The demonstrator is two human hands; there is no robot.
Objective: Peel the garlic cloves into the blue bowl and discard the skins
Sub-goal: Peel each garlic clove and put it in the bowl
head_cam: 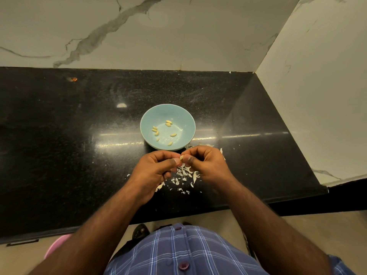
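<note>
Seen from above, the left hand (156,169) and right hand (206,163) meet just above the black table (59,135), both pinching one small garlic clove (181,157) between curled fingertips. Just beyond them stands the blue bowl (184,118) holding several peeled cloves (168,123). Torn white skins (183,175) lie scattered under the hands, toward the table's near edge.

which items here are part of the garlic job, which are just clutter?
Part of the job:
- blue bowl
- peeled cloves in the bowl
- clove pinched between left hand and right hand
- skins scattered on the counter

Just lying about:
- orange speck at the counter's back edge
- pink object below the counter edge
</note>
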